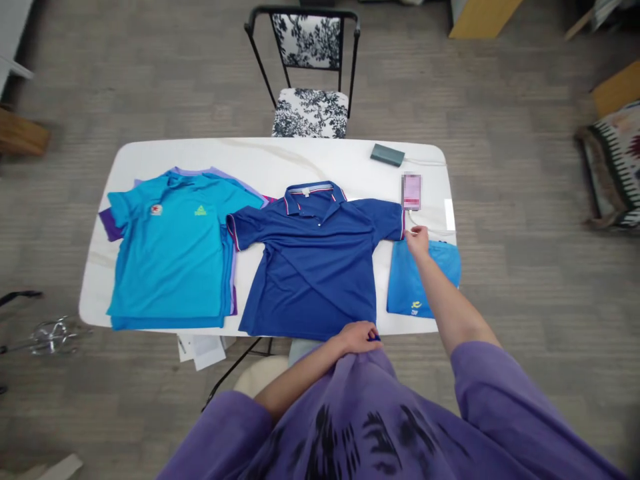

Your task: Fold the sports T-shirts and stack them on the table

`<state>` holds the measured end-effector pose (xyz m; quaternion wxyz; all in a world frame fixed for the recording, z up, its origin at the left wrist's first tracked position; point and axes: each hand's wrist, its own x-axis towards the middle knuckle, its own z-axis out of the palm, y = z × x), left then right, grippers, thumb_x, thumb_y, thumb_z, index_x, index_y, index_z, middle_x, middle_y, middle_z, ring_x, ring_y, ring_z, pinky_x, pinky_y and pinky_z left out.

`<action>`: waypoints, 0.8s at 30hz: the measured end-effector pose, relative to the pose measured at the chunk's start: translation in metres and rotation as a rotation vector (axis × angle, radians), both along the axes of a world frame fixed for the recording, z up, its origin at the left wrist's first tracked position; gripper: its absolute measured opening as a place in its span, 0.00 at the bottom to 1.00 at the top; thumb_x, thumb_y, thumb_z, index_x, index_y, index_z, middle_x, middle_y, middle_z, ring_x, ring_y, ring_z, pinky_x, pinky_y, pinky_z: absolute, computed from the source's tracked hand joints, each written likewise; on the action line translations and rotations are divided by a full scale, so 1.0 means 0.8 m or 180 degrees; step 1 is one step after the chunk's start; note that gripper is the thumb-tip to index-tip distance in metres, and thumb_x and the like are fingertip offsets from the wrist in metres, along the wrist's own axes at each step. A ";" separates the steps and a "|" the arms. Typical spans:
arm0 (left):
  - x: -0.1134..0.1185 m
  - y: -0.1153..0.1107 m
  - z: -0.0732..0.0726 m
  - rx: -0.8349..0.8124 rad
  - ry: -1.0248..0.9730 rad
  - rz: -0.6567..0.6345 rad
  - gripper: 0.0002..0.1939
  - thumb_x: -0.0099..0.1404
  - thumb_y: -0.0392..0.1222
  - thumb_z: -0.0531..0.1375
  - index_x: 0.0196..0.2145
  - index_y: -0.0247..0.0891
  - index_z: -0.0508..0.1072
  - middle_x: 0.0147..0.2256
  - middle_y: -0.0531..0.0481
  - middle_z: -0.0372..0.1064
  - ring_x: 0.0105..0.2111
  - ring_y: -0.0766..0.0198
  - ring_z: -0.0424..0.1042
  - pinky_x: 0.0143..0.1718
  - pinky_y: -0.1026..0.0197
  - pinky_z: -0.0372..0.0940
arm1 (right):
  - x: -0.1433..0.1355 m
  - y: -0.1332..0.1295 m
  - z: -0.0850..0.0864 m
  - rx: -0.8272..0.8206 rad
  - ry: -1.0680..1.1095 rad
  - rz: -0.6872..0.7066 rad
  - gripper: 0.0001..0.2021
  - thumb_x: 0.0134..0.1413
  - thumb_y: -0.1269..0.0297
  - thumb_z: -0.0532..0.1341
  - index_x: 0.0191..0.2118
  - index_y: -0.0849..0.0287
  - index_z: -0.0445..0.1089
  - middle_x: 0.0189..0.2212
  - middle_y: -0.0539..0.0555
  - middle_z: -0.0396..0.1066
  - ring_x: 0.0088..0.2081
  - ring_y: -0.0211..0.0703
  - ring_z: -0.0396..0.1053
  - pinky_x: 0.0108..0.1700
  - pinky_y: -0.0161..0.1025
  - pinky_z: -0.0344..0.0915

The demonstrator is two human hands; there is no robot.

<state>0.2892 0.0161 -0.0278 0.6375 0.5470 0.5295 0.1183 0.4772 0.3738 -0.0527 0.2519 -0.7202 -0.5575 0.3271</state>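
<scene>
A navy polo shirt (320, 267) lies spread front side up on the white table (240, 152), its collar pointing away from me. My left hand (358, 337) is closed on the shirt's bottom hem, at its right corner by the table's near edge. At the end of the right sleeve, my right hand (417, 240) pinches the red and white cuff. Below that hand a folded light blue garment (406, 283) with a small yellow mark lies partly under my forearm. The polo's left sleeve overlaps the edge of a stack of T-shirts with a turquoise T-shirt (173, 253) on top.
A phone (411, 192) with a cable lies near the right sleeve, and a dark grey box-shaped device (387, 155) sits behind it. Across the table stands a patterned chair (311, 110). Papers (205, 350) show below the near edge.
</scene>
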 end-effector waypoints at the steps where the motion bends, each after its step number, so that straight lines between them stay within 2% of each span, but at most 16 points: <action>1: -0.009 0.005 0.001 0.0125 0.0074 0.0130 0.17 0.63 0.56 0.73 0.46 0.48 0.84 0.46 0.41 0.84 0.45 0.50 0.83 0.47 0.52 0.76 | 0.008 -0.005 0.002 0.0118 -0.0141 0.0046 0.12 0.66 0.56 0.65 0.49 0.56 0.71 0.52 0.66 0.77 0.50 0.53 0.75 0.62 0.56 0.73; 3: -0.048 0.021 0.002 0.0375 0.0336 0.0506 0.20 0.72 0.57 0.67 0.55 0.45 0.82 0.54 0.37 0.81 0.54 0.49 0.80 0.58 0.49 0.74 | 0.006 -0.020 0.002 0.0287 -0.0364 0.0243 0.16 0.67 0.58 0.64 0.55 0.60 0.73 0.60 0.71 0.75 0.59 0.57 0.72 0.70 0.58 0.66; 5: -0.111 0.047 -0.001 0.0570 0.0686 0.0944 0.23 0.79 0.55 0.58 0.63 0.41 0.77 0.61 0.33 0.76 0.62 0.47 0.75 0.68 0.44 0.68 | -0.019 -0.037 -0.002 0.0363 -0.0430 0.0637 0.18 0.69 0.60 0.62 0.59 0.61 0.75 0.62 0.69 0.75 0.62 0.58 0.70 0.72 0.57 0.63; 7: -0.185 0.082 -0.006 0.0784 0.1141 0.1399 0.26 0.82 0.54 0.53 0.67 0.37 0.72 0.66 0.31 0.71 0.67 0.46 0.70 0.73 0.39 0.63 | -0.060 -0.053 -0.008 0.0384 -0.0474 0.1150 0.20 0.70 0.61 0.60 0.63 0.60 0.75 0.63 0.66 0.76 0.65 0.58 0.71 0.72 0.56 0.64; 9: -0.257 0.127 -0.015 0.1084 0.1747 0.1785 0.26 0.83 0.53 0.53 0.69 0.38 0.71 0.68 0.33 0.70 0.69 0.47 0.68 0.75 0.39 0.61 | -0.110 -0.063 -0.015 0.0437 -0.0608 0.1668 0.23 0.74 0.62 0.56 0.68 0.60 0.72 0.68 0.64 0.74 0.69 0.57 0.69 0.75 0.57 0.61; 12: -0.340 0.209 -0.033 0.1284 0.2425 0.1865 0.30 0.83 0.52 0.52 0.75 0.37 0.66 0.76 0.36 0.61 0.77 0.47 0.59 0.78 0.40 0.56 | -0.189 -0.060 -0.030 0.0540 -0.0900 0.2143 0.29 0.78 0.59 0.51 0.76 0.61 0.64 0.77 0.61 0.64 0.78 0.55 0.58 0.82 0.60 0.46; 15: -0.384 0.291 -0.060 0.1186 0.2745 0.1650 0.37 0.82 0.54 0.50 0.81 0.36 0.56 0.82 0.38 0.47 0.83 0.44 0.43 0.81 0.36 0.47 | -0.260 -0.035 -0.052 0.0445 -0.1101 0.2251 0.34 0.78 0.54 0.51 0.82 0.62 0.54 0.83 0.59 0.52 0.83 0.54 0.46 0.84 0.61 0.36; 18: -0.405 0.358 -0.092 0.1121 0.2809 0.1394 0.40 0.82 0.56 0.49 0.83 0.34 0.51 0.83 0.40 0.41 0.84 0.43 0.34 0.82 0.33 0.39 | -0.311 0.003 -0.080 0.0240 -0.1251 0.2168 0.37 0.78 0.49 0.51 0.83 0.63 0.52 0.85 0.60 0.43 0.84 0.57 0.39 0.84 0.64 0.33; 21: -0.426 0.411 -0.121 0.1324 0.2801 0.1213 0.42 0.81 0.57 0.49 0.84 0.34 0.48 0.84 0.41 0.38 0.84 0.43 0.29 0.82 0.32 0.32 | -0.341 0.043 -0.107 0.0249 -0.1438 0.1996 0.38 0.78 0.46 0.50 0.82 0.64 0.55 0.85 0.61 0.39 0.85 0.60 0.35 0.84 0.67 0.30; 24: -0.453 0.461 -0.141 0.1620 0.2810 0.1070 0.43 0.81 0.59 0.49 0.84 0.37 0.47 0.84 0.44 0.35 0.84 0.42 0.27 0.82 0.30 0.29 | -0.360 0.083 -0.125 0.0428 -0.1634 0.1785 0.37 0.77 0.46 0.51 0.81 0.62 0.58 0.85 0.60 0.38 0.85 0.61 0.35 0.84 0.69 0.28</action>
